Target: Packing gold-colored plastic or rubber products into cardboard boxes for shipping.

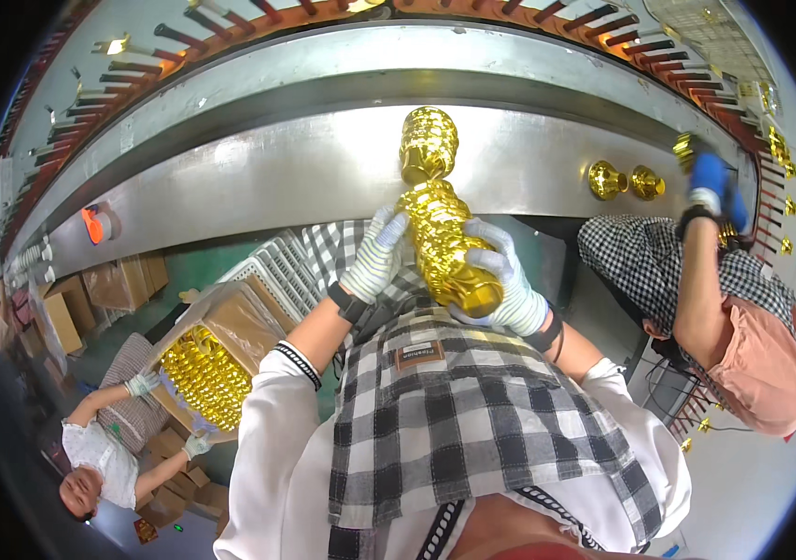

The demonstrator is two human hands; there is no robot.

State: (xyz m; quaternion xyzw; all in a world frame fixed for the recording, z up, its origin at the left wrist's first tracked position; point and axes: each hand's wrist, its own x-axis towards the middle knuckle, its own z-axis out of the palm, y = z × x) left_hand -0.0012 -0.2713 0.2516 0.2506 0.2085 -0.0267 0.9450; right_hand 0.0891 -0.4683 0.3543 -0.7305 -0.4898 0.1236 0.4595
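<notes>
1. The person's left hand (pixel 374 257), in a striped knit glove, presses its fingers against the left flank of a shiny gold ribbed vase-like piece (pixel 442 245), with the fingers held close together and curled onto the surface.
2. The right hand (pixel 508 285), gloved the same way, wraps around the lower right side of that piece near its wide open end, fingers curled and gripping it.
3. The gold piece is held up in the air in front of the person's chest, tilted, with its open end toward the body and its narrow end pointing away.
4. A second gold piece (pixel 429 143) of similar ribbed shape sits just beyond the held one, meeting it at the narrow end; whether it is standing on a peg or joined to it cannot be told.
5. Behind both runs a long curved grey metal conveyor wall (pixel 258 177), with a row of dark pegs (pixel 141 67) along its upper track.
6. To the lower left, an open cardboard box (pixel 220 350) holds many more gold pieces, and a co-worker's gloved hand (pixel 141 383) rests at its edge.
7. To the right, another person's blue-gloved hand (pixel 711 182) reaches up to the conveyor, near two small gold knob-shaped parts (pixel 626 181).
</notes>
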